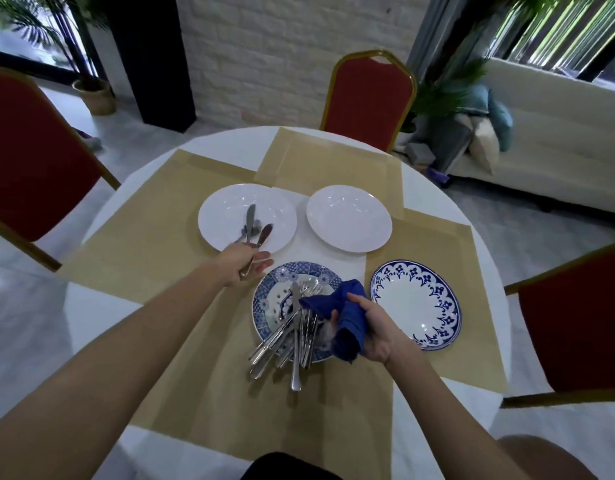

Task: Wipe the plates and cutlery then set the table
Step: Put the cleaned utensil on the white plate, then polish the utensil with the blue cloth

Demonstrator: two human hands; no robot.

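My left hand holds a table knife by its handle, the blade over the near rim of a white plate. Another knife and a fork lie on that plate. My right hand grips a dark blue cloth over a blue patterned plate. A heap of several pieces of cutlery lies on that plate, handles sticking out over its near rim. A second white plate and a blue-rimmed plate stand bare to the right.
The round white table carries several tan placemats. Red chairs with gold frames stand at the left, far side and right. A white sofa and potted plants are beyond.
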